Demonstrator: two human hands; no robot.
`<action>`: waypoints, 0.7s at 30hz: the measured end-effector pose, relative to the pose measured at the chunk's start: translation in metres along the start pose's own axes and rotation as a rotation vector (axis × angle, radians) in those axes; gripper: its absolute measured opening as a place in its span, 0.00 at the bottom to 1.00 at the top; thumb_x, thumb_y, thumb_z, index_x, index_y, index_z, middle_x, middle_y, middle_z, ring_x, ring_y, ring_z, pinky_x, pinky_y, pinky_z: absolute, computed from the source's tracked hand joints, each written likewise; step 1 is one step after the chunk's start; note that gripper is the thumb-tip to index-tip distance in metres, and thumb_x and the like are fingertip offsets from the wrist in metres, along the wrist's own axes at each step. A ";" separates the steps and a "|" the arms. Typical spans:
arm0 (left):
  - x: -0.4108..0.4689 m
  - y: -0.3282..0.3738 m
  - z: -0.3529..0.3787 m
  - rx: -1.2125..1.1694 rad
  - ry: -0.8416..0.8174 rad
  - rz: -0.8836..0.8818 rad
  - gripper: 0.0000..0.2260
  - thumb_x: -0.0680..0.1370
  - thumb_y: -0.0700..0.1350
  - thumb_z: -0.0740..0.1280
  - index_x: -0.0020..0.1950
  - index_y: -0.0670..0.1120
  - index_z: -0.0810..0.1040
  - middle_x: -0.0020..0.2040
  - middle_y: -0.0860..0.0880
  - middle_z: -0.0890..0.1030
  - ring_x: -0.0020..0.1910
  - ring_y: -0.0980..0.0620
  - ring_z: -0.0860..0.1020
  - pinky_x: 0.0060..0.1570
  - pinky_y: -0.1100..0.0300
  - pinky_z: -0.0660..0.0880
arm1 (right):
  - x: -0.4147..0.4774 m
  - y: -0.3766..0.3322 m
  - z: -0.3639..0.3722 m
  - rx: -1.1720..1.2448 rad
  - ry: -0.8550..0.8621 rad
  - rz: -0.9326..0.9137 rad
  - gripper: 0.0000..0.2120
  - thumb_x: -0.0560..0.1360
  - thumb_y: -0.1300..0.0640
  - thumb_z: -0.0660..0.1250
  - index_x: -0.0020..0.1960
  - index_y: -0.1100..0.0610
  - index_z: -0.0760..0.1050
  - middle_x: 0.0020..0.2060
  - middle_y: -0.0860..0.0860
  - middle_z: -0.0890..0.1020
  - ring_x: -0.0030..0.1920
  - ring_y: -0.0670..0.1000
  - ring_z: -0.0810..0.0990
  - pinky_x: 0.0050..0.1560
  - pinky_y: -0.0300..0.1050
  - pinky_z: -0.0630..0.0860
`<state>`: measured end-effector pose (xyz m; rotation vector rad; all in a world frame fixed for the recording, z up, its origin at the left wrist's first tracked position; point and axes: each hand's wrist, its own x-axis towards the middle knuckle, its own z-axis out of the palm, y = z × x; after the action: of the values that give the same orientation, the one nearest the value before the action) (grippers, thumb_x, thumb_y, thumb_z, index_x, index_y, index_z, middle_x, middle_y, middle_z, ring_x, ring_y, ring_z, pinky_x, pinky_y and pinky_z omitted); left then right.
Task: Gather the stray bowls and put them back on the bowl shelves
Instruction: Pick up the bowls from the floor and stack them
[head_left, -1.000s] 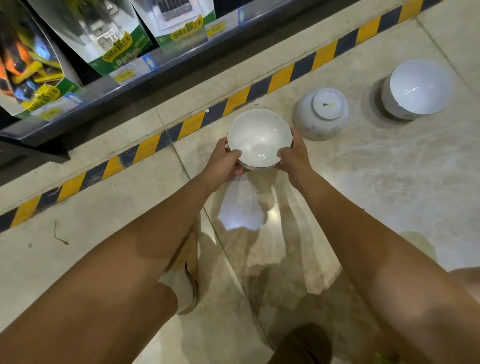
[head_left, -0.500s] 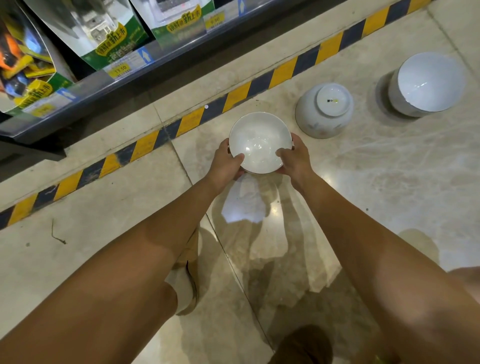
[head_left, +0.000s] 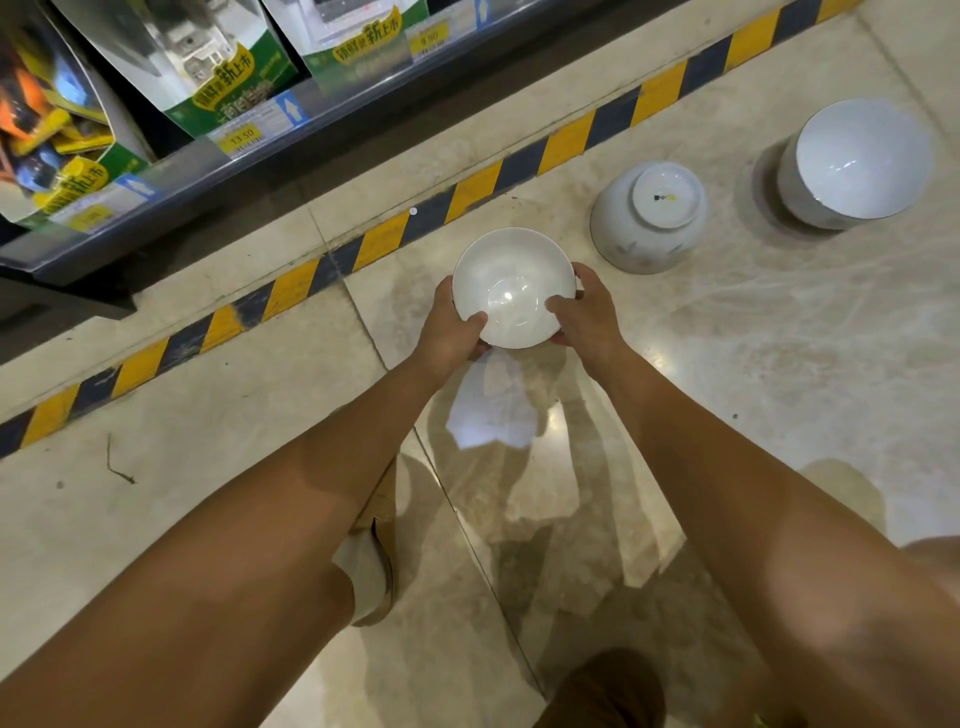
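Bowl (head_left: 511, 288) mouth-up, level, clasped at opposite rims by left hand (head_left: 449, 332) and right hand (head_left: 587, 317) fingers.

Three white ceramic bowls: one held upright (head_left: 513, 288) at centre, one upside down (head_left: 648, 215) right of it, one tilted (head_left: 857, 163) at far right.

A shop, seen from an aisle. At ten to twelve o'clock runs a low display shelf (head_left: 291, 140) whose edge strip carries yellow price tags (head_left: 243, 138) reading 13.50 and 9.90, with boxed goods (head_left: 208, 67) in green-and-yellow retail packaging standing behind them. Yellow-and-black hazard tape (head_left: 467, 192) lines the polished marble floor (head_left: 753, 338) along the shelf's foot.
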<state>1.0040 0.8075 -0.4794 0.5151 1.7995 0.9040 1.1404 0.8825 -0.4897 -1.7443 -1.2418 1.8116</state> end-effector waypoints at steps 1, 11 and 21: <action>0.001 0.000 0.001 0.072 0.021 0.014 0.26 0.76 0.36 0.64 0.73 0.44 0.60 0.63 0.46 0.70 0.58 0.50 0.72 0.46 0.61 0.78 | 0.000 0.000 0.000 -0.027 -0.004 -0.008 0.23 0.72 0.64 0.61 0.66 0.53 0.68 0.54 0.53 0.76 0.56 0.56 0.77 0.50 0.52 0.81; -0.001 0.042 0.022 1.126 0.131 0.366 0.27 0.77 0.52 0.63 0.73 0.44 0.61 0.72 0.44 0.65 0.69 0.43 0.66 0.61 0.49 0.68 | -0.014 -0.017 -0.039 -0.616 0.085 -0.153 0.27 0.75 0.53 0.61 0.73 0.54 0.62 0.70 0.51 0.71 0.69 0.52 0.69 0.64 0.49 0.68; 0.023 0.096 0.079 1.570 0.018 0.731 0.25 0.70 0.55 0.70 0.64 0.45 0.74 0.61 0.44 0.78 0.59 0.42 0.77 0.58 0.48 0.72 | -0.011 -0.027 -0.100 -1.244 0.350 -0.352 0.16 0.74 0.55 0.58 0.58 0.60 0.72 0.50 0.57 0.78 0.50 0.60 0.76 0.42 0.46 0.68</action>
<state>1.0615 0.9111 -0.4354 2.2034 2.0578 -0.3277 1.2262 0.9246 -0.4486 -1.9744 -2.5341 0.3912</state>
